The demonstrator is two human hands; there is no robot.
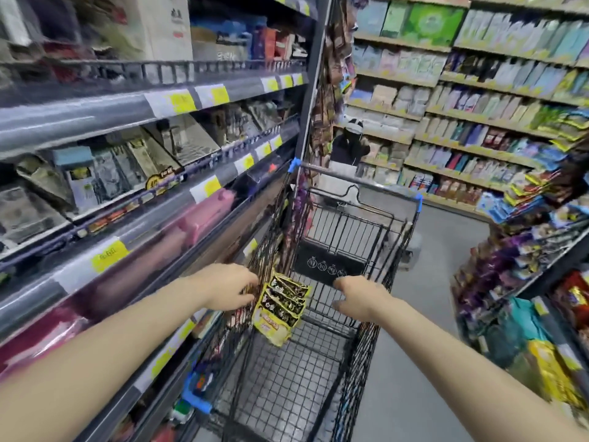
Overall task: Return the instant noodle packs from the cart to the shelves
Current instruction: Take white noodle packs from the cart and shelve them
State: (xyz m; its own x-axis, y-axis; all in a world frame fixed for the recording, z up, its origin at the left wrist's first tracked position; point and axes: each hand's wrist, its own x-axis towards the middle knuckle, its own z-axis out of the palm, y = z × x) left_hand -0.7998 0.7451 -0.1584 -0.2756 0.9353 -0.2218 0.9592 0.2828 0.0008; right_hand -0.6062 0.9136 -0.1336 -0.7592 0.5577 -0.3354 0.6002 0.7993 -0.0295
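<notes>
Noodle packs (280, 309): yellow stack, leaning against the left wall inside the cart (366, 330), low near the corner.
Left hand (231, 290): reaching toward the stack's upper edge, fingers partly hidden by wire; grip cannot be told.
Right hand (358, 298): over the basket just beside the stack, fingers loosely curled, holding nothing visible.
Risk, slipping: glossy stacked packs likely to slide apart if pinched from one edge only.
Risk, snagging: packs pressed to the mesh; corners may catch when lifted.
Risk, misplacing: shelves (134, 173) on the left blurred; matching slot not identifiable.
</notes>
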